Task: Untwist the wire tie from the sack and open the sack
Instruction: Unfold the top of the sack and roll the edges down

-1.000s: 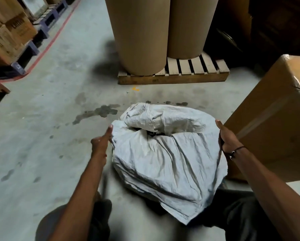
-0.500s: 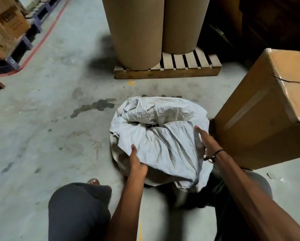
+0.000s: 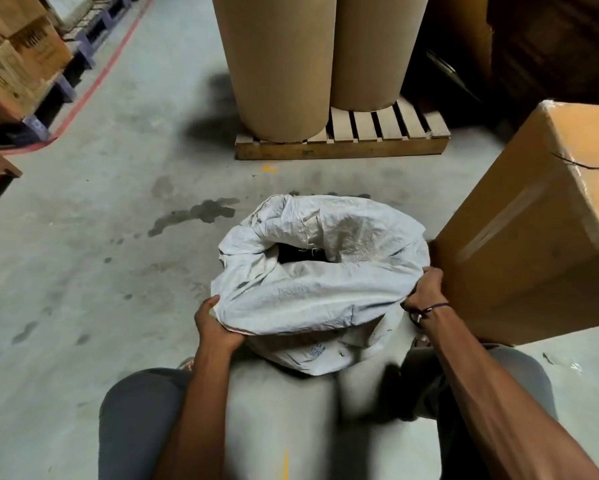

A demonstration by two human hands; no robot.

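A white woven sack (image 3: 326, 285) stands on the concrete floor in front of my knees. Its top is folded outward into a thick rim around a dark opening (image 3: 300, 254) near the middle. My left hand (image 3: 215, 323) grips the near-left part of that rolled rim from below. My right hand (image 3: 424, 289) is closed on the rim's right side, close to a cardboard box. I see no wire tie anywhere on the sack.
A large cardboard box (image 3: 533, 237) stands right beside the sack. Two tall brown paper rolls (image 3: 308, 57) sit on a wooden pallet (image 3: 343, 147) behind it. Stacked cartons (image 3: 17, 57) on pallets line the far left behind a red floor line. Dark stains mark the floor.
The sack's mouth has opened up into a rolled rim with a dark hole. Both hands went from resting on the cloth to gripping the rim at left and right.
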